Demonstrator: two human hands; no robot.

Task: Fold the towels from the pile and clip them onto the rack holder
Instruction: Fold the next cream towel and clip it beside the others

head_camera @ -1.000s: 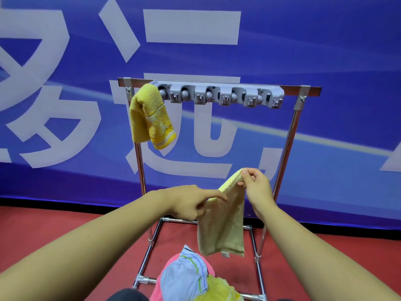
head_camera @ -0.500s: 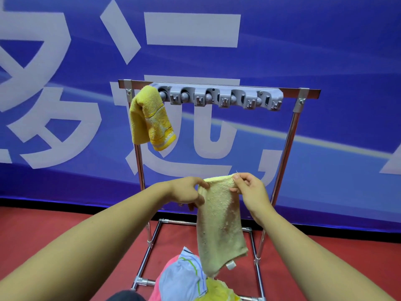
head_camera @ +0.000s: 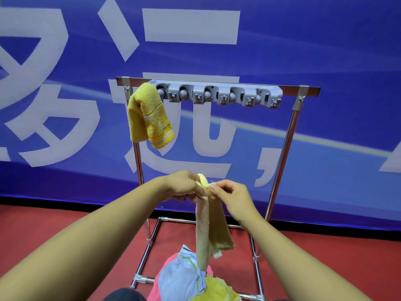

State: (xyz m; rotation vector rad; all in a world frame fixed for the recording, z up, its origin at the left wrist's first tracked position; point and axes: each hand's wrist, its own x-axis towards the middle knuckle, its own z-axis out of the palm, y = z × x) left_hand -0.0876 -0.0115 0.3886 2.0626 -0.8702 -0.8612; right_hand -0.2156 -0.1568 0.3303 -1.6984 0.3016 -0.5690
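Because both top corners are brought together, the left hand [head_camera: 184, 186] and right hand [head_camera: 230, 195] pinch the pale yellow towel [head_camera: 209, 231], which hangs doubled above the near towel pile [head_camera: 186, 276]. Far above, the grey clip holder [head_camera: 219, 95] has free clips right of the clipped yellow towel [head_camera: 147, 114], probably its destination.

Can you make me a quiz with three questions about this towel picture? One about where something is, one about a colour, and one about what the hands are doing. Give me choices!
1. Where does the yellow towel hang on the grey clip holder?
A. its left end
B. its middle
C. its right end

2. What colour is the floor?
A. green
B. red
C. white

3. What are the hands doing to the beige towel?
A. lying flat on it
B. not touching it
C. both pinching its top

Answers:
1. A, it hangs by the rack's left post.
2. B, red shows below the blue banner.
3. C, the left hand and right hand meet at its top edge while it dangles over the pile.
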